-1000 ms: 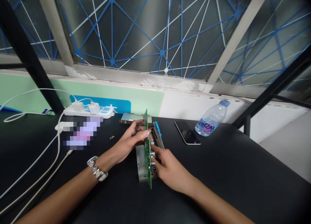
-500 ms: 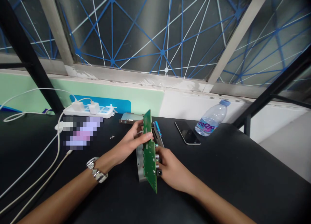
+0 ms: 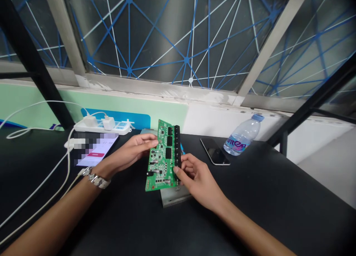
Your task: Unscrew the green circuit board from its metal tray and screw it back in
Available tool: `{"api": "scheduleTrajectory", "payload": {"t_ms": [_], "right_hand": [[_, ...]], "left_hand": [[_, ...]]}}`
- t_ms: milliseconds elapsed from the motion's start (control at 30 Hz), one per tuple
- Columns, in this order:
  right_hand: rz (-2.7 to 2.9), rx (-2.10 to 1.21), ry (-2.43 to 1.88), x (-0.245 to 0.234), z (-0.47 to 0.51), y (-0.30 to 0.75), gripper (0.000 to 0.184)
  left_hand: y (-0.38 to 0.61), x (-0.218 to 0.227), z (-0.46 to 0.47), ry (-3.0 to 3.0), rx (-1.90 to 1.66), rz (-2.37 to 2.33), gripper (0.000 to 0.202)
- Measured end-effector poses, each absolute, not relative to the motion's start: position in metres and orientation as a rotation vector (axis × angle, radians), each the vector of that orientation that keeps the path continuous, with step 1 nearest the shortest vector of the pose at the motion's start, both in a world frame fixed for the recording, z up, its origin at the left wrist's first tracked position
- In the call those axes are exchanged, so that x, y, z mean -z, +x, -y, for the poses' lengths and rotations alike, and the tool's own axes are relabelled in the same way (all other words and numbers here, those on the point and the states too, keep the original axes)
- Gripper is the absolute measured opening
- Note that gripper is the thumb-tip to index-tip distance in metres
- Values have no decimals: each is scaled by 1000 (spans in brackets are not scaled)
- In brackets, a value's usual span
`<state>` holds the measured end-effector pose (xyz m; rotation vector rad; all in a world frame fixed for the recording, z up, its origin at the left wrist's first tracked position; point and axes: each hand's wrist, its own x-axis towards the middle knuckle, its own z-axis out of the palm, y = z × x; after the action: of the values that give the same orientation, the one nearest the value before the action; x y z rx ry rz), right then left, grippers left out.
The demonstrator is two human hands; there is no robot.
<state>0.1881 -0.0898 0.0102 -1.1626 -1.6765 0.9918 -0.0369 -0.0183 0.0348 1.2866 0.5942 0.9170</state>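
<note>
A green circuit board (image 3: pixel 160 161) is held up tilted, its component side facing me, with a row of black port connectors (image 3: pixel 177 145) along its right edge. My left hand (image 3: pixel 137 148) is closed on the board's left edge, thumb on the front face. My right hand (image 3: pixel 198 178) grips the connector edge at the lower right, thumb in front and fingers behind. Under the board lies a grey metal case part (image 3: pixel 174 198), mostly hidden. A blue-handled tool (image 3: pixel 182 149) shows only in part behind the board; its kind is not clear.
A dark-screened phone (image 3: pixel 215 152) and a water bottle (image 3: pixel 243 135) lie to the right. On the left are a lit phone (image 3: pixel 97 152), a white power strip (image 3: pixel 122 128) with plugs, and trailing white cables (image 3: pixel 68 159). A metal piece (image 3: pixel 147 131) lies partly hidden behind my left hand.
The circuit board has turned from nearly edge-on, solder side showing, to its component side facing me. My left hand has shifted left to the board's left edge; my right hand now holds the connector edge.
</note>
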Motion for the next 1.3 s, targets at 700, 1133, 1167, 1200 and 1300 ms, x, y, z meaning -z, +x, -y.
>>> {"api": "scheduleTrajectory", "payload": {"t_ms": [700, 1133, 1167, 1200, 1300], "right_hand": [[1952, -1004, -890, -14, 107, 182, 108], [1985, -737, -816, -10, 113, 174, 105], [1982, -746, -817, -10, 113, 175, 105], [1976, -756, -811, -10, 112, 175, 106], [1943, -789, -780, -12, 111, 176, 105]], "left_hand": [[-24, -19, 15, 1309, -973, -692, 28], [11, -6, 38, 1334, -1116, -591, 35], [12, -6, 38, 1330, -1115, -598, 35], [12, -7, 39, 1325, -1115, -602, 35], [12, -9, 39, 1292, -1131, -608, 36]]}}
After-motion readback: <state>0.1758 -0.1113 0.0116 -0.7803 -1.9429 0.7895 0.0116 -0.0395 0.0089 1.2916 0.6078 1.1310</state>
